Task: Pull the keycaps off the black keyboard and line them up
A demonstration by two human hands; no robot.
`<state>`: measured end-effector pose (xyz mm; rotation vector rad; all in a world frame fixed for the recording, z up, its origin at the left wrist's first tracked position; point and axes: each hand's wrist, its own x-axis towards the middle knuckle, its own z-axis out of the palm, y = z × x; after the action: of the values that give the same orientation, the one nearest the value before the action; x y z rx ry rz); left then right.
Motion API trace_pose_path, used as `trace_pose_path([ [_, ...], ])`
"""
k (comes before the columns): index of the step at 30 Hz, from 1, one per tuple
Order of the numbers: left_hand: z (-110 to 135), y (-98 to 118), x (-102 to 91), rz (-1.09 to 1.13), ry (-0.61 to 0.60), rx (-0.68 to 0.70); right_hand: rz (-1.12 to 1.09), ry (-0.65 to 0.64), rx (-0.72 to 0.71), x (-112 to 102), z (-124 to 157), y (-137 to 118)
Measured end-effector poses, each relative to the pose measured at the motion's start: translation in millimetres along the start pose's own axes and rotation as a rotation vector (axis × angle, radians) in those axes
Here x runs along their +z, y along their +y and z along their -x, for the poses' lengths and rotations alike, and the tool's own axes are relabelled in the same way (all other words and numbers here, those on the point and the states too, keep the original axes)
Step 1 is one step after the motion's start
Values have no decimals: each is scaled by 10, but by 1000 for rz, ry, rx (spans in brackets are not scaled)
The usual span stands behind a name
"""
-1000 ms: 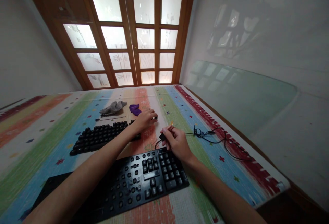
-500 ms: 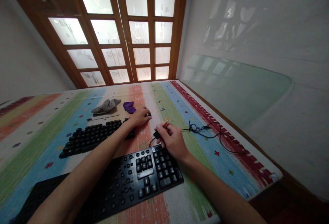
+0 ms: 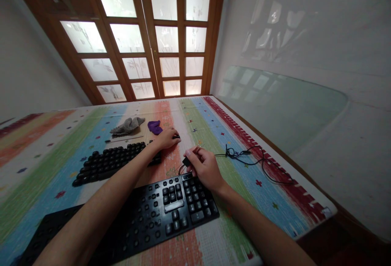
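My left hand (image 3: 168, 137) reaches forward, its fingers closed on a black keycap (image 3: 176, 136) at the tablecloth beyond the right end of the loose keycaps (image 3: 110, 161). These stand in rows, partly covered by my left forearm. My right hand (image 3: 205, 167) is closed on what looks like a wire keycap puller (image 3: 186, 161); its black end sticks out to the left and thin wires show above the fingers. Below that hand lies a black keyboard (image 3: 171, 205). Keycaps remain on its right part, while bare switches show across the middle. My left forearm hides some of it.
A grey cloth (image 3: 128, 126) and a purple cloth (image 3: 154, 127) lie behind the keycaps, with a thin stick (image 3: 125, 139) in front of the grey one. A tangled black cable (image 3: 241, 154) lies to the right. The striped table (image 3: 320, 213) meets a wall at right.
The view has shifted very slightly. Both hands hold nearly the same positions and grips.
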<state>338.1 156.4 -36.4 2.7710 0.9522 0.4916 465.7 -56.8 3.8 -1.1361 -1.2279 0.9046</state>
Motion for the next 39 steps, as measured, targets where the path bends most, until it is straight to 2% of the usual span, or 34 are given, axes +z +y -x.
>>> trace_pose_path([
  [14,89,-36,-61,-33,-4,-36,28,1,9,9,-5,30],
  [39,103,-65,-35,-22,3,-42,50,-34,4,9,1,64],
])
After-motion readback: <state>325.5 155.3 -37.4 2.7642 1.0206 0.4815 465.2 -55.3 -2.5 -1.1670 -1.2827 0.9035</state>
